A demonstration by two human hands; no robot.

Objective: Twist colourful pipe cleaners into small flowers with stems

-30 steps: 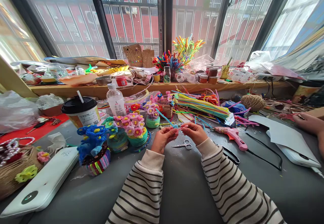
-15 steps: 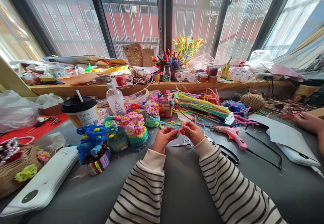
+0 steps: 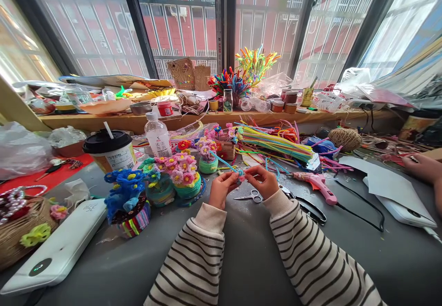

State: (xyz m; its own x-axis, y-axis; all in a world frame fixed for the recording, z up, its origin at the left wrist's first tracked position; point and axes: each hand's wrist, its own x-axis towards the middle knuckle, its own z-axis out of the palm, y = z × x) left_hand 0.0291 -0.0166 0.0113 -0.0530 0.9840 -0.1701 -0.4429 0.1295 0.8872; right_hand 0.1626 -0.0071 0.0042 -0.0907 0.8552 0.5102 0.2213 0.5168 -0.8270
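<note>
Between my hands is a light-blue pipe cleaner point(image 3: 224, 162), its near end bent into small loops and its straight tail pointing up to the left. My left hand point(image 3: 221, 190) is closed, pinching the looped part between thumb and fingers. From the other side, the fingertips of my right hand point(image 3: 263, 182) close on the same looped end. A bit of pink shows at the fingertips, too small to make out. Just below the hands, small silver scissors point(image 3: 254, 197) lie on the grey table point(image 3: 252, 260). A black-handled cutting tool point(image 3: 312, 211) rests partly behind my right sleeve.
Pipe-cleaner flower pots point(image 3: 184, 181) stand left of my hands, with a blue one point(image 3: 127, 195) nearer. Behind lies a bundle of pipe cleaners point(image 3: 276, 142). A pink glue gun point(image 3: 321, 187) trails its cord at right. Another person's hand point(image 3: 423, 165) is at the right edge.
The pipe cleaner's tail has tipped up more steeply, and its looped end shows more clearly. My right fingers have shifted slightly and my right forearm has moved a little left.
</note>
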